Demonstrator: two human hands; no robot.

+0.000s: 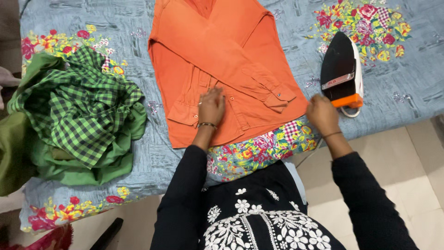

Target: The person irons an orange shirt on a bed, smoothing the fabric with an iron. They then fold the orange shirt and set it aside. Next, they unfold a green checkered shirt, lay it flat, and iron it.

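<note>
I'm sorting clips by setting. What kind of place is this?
Probably a home, with ironing done on a bed: a floral bedsheet over a low surface, an orange shirt spread on it, an iron standing nearby, and tiled floor.

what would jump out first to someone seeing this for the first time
The bright orange shirt dominates, laid face down with sleeves folded across it in the middle of a blue floral sheet; the left hand presses flat on its lower part. To the right, an iron stands on its heel, with the right hand just beside its orange base. On the left lies a crumpled green checked cloth.
</note>
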